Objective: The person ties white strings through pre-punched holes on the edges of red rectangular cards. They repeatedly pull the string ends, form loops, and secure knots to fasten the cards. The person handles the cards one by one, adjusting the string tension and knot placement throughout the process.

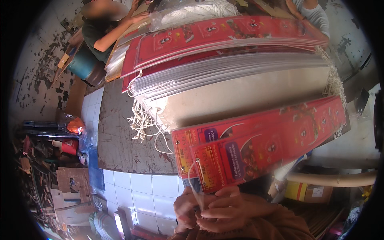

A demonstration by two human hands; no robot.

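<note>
At the lower middle, a white string (191,181) runs down from a metal eyelet at the corner of a long red printed sign (256,160). My left hand (185,209) and my right hand (223,211) are closed together around the lower part of this string, fingertips pinched close to each other. The string's very end is hidden among my fingers. Just above my hands, the sign's near end overhangs the table edge. Beneath it lies another red sign (182,154), also with eyelets along its short side.
Behind the signs stands a thick stack of pale boards (240,88) with knotted strings (142,120) at its end. More red signs (224,34) and a white string bundle (212,10) lie farther back on the worn table (124,144). Two people work across it. Scrap (72,184) litters the left.
</note>
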